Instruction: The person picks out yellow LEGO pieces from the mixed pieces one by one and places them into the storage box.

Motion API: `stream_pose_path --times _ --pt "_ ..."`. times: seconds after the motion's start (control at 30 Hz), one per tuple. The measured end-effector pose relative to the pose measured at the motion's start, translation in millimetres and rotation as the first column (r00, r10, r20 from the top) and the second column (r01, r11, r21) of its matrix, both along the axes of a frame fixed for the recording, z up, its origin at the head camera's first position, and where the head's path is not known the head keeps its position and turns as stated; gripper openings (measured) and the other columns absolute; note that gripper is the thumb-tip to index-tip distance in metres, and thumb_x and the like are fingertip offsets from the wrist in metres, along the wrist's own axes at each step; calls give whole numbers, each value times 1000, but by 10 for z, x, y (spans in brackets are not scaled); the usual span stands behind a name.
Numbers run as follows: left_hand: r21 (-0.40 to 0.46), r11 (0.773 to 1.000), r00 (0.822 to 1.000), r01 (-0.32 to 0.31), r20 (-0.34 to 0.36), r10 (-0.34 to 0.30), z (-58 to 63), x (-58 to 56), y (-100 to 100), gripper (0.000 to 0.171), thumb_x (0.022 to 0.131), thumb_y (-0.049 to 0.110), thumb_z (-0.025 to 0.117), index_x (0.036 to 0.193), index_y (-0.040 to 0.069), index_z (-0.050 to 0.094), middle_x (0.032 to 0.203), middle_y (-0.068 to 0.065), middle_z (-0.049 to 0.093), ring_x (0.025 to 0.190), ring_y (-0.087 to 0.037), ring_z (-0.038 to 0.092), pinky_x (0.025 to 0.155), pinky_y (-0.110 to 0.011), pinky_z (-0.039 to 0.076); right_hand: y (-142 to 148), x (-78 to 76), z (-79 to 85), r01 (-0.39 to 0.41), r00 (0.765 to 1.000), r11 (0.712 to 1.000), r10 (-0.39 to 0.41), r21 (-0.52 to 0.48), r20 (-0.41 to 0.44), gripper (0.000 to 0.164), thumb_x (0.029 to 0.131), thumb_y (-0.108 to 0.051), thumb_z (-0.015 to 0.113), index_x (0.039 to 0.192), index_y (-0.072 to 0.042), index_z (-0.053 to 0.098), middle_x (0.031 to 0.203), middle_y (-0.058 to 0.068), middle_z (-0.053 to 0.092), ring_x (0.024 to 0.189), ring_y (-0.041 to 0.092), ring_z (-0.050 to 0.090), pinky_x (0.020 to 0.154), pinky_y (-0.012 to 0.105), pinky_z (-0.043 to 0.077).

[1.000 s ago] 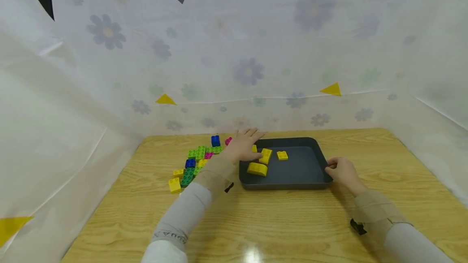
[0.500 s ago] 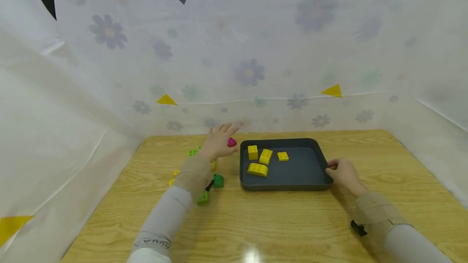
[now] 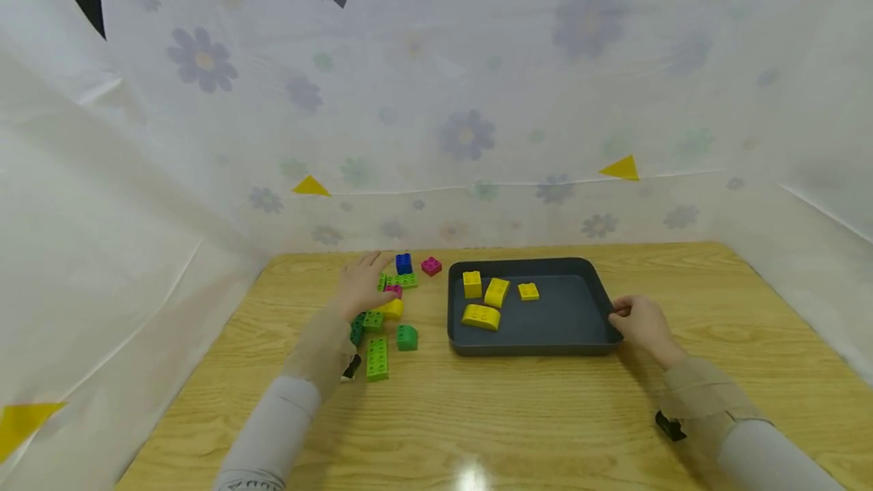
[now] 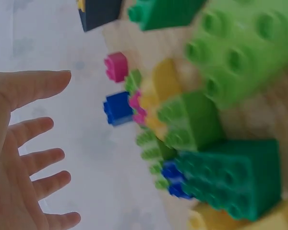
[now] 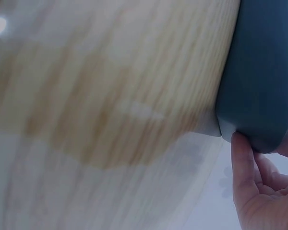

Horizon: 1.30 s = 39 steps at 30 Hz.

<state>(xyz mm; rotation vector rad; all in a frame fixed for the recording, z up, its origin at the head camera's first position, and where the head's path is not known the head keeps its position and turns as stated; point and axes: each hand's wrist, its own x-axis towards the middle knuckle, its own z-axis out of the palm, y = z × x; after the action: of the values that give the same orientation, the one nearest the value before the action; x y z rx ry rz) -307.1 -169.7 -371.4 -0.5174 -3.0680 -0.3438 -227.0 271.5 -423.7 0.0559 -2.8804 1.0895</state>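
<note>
My left hand (image 3: 359, 288) hovers over the pile of toy building bricks on the left, fingers spread and holding nothing. Close by it lie a yellow curved brick (image 3: 392, 309), a light green brick (image 3: 373, 320) and a dark green brick (image 4: 230, 177); part of the pile is hidden under the hand and forearm. My right hand (image 3: 639, 324) pinches the right rim of a dark grey tray (image 3: 546, 348), thumb on one side of the wall and fingers on the other in the right wrist view. Several yellow bricks (image 3: 481, 317) lie in the tray's left half.
Between pile and tray lie a green rounded brick (image 3: 407, 337) and a magenta brick (image 3: 431, 267). A long light green brick (image 3: 377, 359) is nearer the front, a blue brick (image 3: 404, 264) at the back. A white flowered sheet (image 3: 464, 97) hangs behind the wooden table (image 3: 532, 415).
My left hand has moved left from over the tray's left edge to above the brick pile, uncovering the yellow bricks in the tray. My right hand stays on the tray's rim.
</note>
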Motion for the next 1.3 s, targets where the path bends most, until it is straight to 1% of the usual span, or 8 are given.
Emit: stream_pose_path --times 0.13,0.23,0.37,0.57,0.7,0.8,0.9,1.3 --pt "26 998 998 -50 32 49 -82 65 -201 68 82 26 66 141 11 36 144 -23 27 130 -45 25 100 -66 18 15 -12 1 4 1000 1000 -4 11 -4 32 86 0 50 108 23 49 96 35 54 86 43 55 65 41 50" --pt "61 995 996 -79 56 76 -140 106 -337 65 81 20 65 139 7 38 142 -25 29 127 -46 29 97 -61 29 25 -20 -3 5 1000 1000 -5 19 -14 32 86 0 51 107 23 50 95 34 55 85 43 55 66 42 50" --pt "104 985 982 -138 143 123 -209 142 -486 61 79 11 63 135 0 41 138 -27 33 115 -42 42 81 -48 43 36 -23 -13 4 1000 1000 -3 18 -20 32 85 0 51 106 24 50 94 34 55 85 43 55 65 42 50" --pt "162 960 948 -228 263 181 -301 188 -625 49 75 6 64 121 -4 51 129 -28 40 88 -30 44 62 -34 39 28 -1 -14 6 1000 1000 -6 12 -11 32 85 0 51 108 24 49 95 35 54 85 43 54 66 41 50" --pt "169 959 948 -230 263 181 -319 228 -642 35 78 7 63 111 -4 57 124 -29 45 88 -29 49 62 -32 43 26 6 -11 5 1000 1000 -5 6 -9 32 85 0 51 108 24 49 95 35 54 85 43 54 66 41 50" --pt "178 957 948 -228 264 177 -314 251 -633 28 81 6 61 107 -4 60 123 -31 46 75 -24 50 58 -29 42 22 11 -8 6 1000 1000 -6 2 -5 32 85 1 50 108 24 49 95 35 54 85 43 54 65 41 50" --pt "204 951 948 -231 268 173 -314 263 -633 22 82 4 58 102 -4 62 124 -32 47 60 -19 42 52 -27 36 14 14 0 9 1000 1000 -9 7 0 33 86 1 51 108 24 49 96 35 54 86 43 54 66 41 50" --pt "234 942 952 -242 245 183 -367 289 -717 20 86 10 59 99 -5 64 108 -25 57 82 -27 54 65 -37 49 -7 -1 17 3 1000 1000 -3 19 -9 32 86 0 51 107 24 50 94 34 55 85 42 55 66 41 50"
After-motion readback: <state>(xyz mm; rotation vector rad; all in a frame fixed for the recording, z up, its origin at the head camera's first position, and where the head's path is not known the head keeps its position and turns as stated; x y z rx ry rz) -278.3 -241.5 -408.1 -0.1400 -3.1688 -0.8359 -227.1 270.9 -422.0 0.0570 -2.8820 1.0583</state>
